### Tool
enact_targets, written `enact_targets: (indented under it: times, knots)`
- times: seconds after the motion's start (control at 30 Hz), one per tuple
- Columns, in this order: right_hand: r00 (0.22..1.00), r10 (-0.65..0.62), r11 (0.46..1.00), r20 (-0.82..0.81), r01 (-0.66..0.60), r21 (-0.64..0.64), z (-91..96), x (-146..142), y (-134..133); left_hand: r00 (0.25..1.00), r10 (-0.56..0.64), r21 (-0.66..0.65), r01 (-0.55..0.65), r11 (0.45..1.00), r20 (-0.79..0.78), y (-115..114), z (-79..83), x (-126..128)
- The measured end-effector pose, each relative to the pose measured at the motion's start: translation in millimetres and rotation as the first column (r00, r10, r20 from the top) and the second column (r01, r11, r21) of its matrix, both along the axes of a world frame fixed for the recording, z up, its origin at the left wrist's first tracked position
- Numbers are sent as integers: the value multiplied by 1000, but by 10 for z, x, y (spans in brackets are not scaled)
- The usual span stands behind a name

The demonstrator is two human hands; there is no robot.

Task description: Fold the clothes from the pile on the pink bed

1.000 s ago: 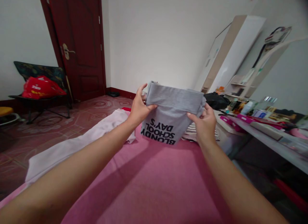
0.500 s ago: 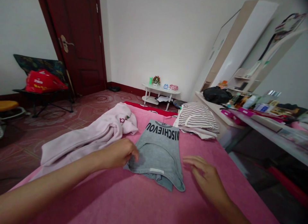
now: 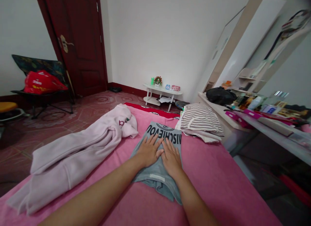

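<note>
A grey T-shirt [image 3: 155, 172] with black lettering lies folded lengthwise on the pink bed cover [image 3: 206, 184], its neckline toward me. My left hand [image 3: 149, 151] rests flat on the shirt's front with the fingers spread, just below the lettering. Beside it, my right hand [image 3: 171, 157] also presses flat on the cloth, and the two thumbs nearly meet. Neither hand grips anything. Part of the shirt's middle is hidden under my hands and forearms.
To the left, a pale pink sweatshirt [image 3: 80, 148] stretches across the bed. A stack of folded clothes, a striped one [image 3: 200, 120] on top, sits at the right edge. Beyond are a cluttered dressing table [image 3: 291, 143], a low white table [image 3: 161, 89] and a chair holding a red bag [image 3: 43, 82].
Both hands have moved inward from the shirt's two sides and now lie flat on its front. The left hand's curled fingers have spread out.
</note>
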State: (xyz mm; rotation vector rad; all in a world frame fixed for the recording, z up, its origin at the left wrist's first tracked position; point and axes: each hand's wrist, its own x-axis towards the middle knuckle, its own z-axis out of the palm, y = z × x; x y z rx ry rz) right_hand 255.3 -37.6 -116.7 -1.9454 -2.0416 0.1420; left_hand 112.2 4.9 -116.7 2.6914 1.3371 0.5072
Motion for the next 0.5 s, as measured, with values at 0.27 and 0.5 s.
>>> enact_targets:
  times: [0.27, 0.5]
  knots:
    - [991, -81, 983, -109, 97, 156, 37, 135, -26, 944, 149, -45, -142, 989, 294, 121, 93, -144]
    - [887, -454, 888, 81, 458, -35, 291, 459, -140, 870, 482, -234, -493, 838, -105, 150, 485, -485]
